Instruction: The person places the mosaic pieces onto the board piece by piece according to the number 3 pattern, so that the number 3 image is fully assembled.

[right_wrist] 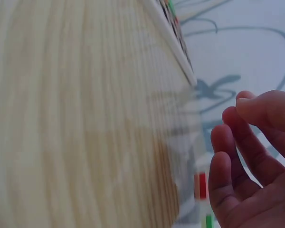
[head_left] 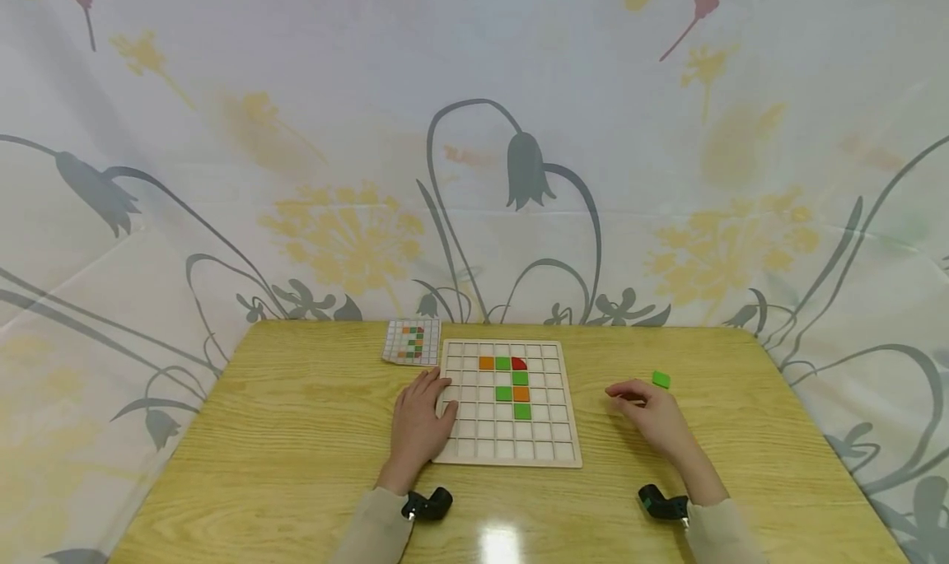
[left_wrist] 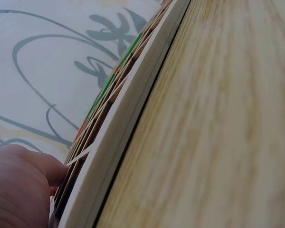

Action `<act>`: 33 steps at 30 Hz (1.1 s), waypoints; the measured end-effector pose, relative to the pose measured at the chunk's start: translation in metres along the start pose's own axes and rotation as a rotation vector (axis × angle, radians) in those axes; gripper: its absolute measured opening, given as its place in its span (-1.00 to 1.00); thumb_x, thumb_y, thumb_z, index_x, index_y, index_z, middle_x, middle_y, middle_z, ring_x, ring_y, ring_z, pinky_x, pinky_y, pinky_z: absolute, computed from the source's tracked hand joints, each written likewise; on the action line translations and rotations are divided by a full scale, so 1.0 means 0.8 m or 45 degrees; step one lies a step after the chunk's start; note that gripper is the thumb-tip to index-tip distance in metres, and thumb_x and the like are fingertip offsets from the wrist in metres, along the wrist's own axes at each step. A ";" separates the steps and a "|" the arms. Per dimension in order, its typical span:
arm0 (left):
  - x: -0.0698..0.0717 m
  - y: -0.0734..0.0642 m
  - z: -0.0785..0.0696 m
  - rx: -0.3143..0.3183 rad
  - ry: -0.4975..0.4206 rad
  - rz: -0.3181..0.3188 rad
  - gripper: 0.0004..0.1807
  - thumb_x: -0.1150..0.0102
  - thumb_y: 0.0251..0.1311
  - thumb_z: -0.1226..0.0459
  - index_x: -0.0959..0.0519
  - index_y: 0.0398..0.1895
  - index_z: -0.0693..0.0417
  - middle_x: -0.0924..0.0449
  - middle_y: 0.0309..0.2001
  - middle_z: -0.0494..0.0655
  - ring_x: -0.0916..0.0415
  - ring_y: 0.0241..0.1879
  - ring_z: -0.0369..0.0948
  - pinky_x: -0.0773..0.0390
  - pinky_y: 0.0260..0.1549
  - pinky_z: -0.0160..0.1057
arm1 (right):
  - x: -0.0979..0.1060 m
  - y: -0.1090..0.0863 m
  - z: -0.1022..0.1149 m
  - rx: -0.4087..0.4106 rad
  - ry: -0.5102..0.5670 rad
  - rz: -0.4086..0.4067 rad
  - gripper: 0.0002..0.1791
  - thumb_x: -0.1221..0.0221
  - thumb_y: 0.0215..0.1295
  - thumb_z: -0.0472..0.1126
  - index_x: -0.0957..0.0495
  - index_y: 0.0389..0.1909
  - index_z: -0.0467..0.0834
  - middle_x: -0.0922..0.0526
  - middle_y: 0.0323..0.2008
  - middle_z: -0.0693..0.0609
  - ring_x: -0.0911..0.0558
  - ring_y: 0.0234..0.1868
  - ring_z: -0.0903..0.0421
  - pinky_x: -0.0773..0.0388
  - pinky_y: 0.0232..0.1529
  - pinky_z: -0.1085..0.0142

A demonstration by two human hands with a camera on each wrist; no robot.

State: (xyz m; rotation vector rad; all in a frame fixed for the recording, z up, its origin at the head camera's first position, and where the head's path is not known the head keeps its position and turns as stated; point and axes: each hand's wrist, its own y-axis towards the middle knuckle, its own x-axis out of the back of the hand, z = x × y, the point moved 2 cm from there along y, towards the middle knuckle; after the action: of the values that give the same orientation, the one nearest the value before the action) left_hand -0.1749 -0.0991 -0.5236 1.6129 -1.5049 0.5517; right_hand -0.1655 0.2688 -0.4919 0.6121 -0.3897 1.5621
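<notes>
A square wooden grid board (head_left: 482, 453) lies on the table, with several orange, green and red tiles set in its cells. Along the upper row are an orange tile (head_left: 486, 363), a green tile (head_left: 502, 363) and a red rounded tile (head_left: 518, 364). My left hand (head_left: 423, 420) rests at the board's left edge, fingers extended, the thumb (left_wrist: 54, 168) over the rim. To the board's right hovers my right hand (head_left: 652, 416), fingers loosely bent, thumb close to the fingertips, nothing visible between them. Just beyond it lies a loose green tile (head_left: 661, 379). A red tile (right_wrist: 202, 185) shows beside the right fingers.
A small printed card (head_left: 390, 351) with a coloured grid pattern lies at the board's upper left. The wooden table (head_left: 296, 432) reaches back to a flower-patterned curtain (head_left: 474, 243). A black wrist camera (head_left: 430, 505) sits on each wrist.
</notes>
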 end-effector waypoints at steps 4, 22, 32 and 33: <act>0.000 0.000 0.000 -0.002 0.004 -0.003 -0.61 -0.19 0.32 0.17 -0.60 0.17 0.08 -0.39 0.38 0.05 -0.21 0.42 0.06 -0.16 0.33 0.23 | 0.023 -0.011 -0.013 -0.058 -0.056 -0.007 -0.79 -0.19 0.41 -0.30 -0.66 -0.03 -0.29 -0.67 -0.04 -0.20 -0.62 -0.05 -0.15 -0.59 -0.23 0.33; 0.003 -0.002 -0.004 -0.016 -0.038 -0.017 -0.61 -0.21 0.31 0.19 -0.60 0.16 0.12 -0.40 0.36 0.08 -0.22 0.41 0.08 -0.16 0.32 0.24 | 0.064 -0.013 -0.055 -0.166 0.042 0.094 -0.57 -0.17 0.44 -0.26 -0.45 0.22 -0.42 -0.56 0.02 -0.26 -0.52 -0.14 0.24 -0.54 -0.23 0.42; 0.000 -0.001 0.001 -0.012 -0.021 0.006 -0.60 -0.19 0.33 0.17 -0.59 0.19 0.10 -0.38 0.38 0.07 -0.20 0.42 0.07 -0.15 0.34 0.22 | 0.065 -0.005 -0.052 -0.110 -0.016 0.118 -0.51 -0.12 0.46 -0.29 -0.36 0.31 -0.44 -0.50 0.12 -0.36 -0.53 -0.04 0.01 -0.53 -0.20 0.41; 0.000 0.000 0.001 -0.013 -0.022 0.004 -0.60 -0.19 0.33 0.17 -0.59 0.19 0.10 -0.38 0.38 0.07 -0.20 0.42 0.07 -0.15 0.34 0.23 | 0.064 -0.003 -0.051 -0.103 -0.033 0.121 -0.51 -0.13 0.46 -0.31 -0.36 0.31 -0.44 -0.50 0.10 -0.36 -0.53 -0.05 -0.01 -0.53 -0.20 0.40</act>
State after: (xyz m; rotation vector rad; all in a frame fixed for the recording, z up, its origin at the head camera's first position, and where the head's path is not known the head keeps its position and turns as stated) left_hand -0.1747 -0.0997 -0.5241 1.6112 -1.5209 0.5327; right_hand -0.1691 0.3344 -0.4944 0.5585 -0.5058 1.6219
